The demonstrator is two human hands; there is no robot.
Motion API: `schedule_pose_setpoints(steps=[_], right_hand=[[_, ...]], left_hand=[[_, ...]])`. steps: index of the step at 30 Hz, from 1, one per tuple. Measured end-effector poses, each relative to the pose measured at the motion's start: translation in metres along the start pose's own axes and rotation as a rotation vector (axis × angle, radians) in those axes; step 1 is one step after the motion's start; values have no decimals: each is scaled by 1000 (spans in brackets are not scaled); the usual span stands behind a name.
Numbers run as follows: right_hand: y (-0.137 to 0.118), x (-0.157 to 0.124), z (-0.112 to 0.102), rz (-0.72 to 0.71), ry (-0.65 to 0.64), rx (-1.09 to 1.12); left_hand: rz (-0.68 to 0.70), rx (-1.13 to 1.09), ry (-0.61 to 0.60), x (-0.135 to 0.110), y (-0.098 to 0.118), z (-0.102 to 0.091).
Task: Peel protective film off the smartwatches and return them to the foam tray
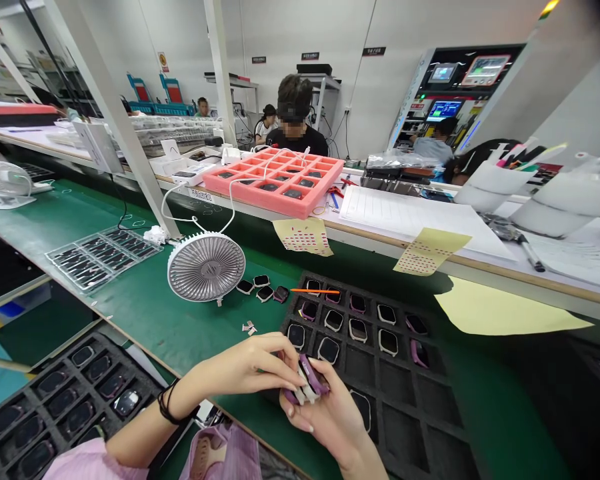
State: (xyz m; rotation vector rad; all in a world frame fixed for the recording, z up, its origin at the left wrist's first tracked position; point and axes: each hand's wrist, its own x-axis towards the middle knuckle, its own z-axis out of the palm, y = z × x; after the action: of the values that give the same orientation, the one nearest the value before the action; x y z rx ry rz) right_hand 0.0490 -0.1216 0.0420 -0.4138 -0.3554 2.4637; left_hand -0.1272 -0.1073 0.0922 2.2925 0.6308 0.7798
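From the head view, I log my left hand (245, 367) and right hand (325, 413) closed together on a purple-and-white watch piece (307, 381) at six o'clock, over a black foam tray (405, 427) on the green bench mat (180, 333). A white desk fan (206, 267) stands at ten o'clock, a pink foam tray (273, 183) at twelve, a seated co-worker (295, 123) beyond it.

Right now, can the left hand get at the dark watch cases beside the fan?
Probably yes. The left hand is near the dark watch cases, with only green mat between. But it holds a purple watch piece together with the right hand, so it would likely let go first.
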Motion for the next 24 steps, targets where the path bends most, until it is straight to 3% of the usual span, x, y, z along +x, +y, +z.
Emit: schedule_pose_setpoints(steps=[5, 11, 20, 24], right_hand=[[2, -1, -3, 2, -19, -61], [6, -3, -8, 51, -51, -77], [10, 0, -13, 68, -63, -82], [10, -2, -15, 131, -117, -115]], left_hand=[[1, -74, -24, -1, 3, 0], [48, 13, -92, 1, 8, -2], [93, 80, -47, 0, 4, 1], [41, -42, -101, -3, 2, 2]])
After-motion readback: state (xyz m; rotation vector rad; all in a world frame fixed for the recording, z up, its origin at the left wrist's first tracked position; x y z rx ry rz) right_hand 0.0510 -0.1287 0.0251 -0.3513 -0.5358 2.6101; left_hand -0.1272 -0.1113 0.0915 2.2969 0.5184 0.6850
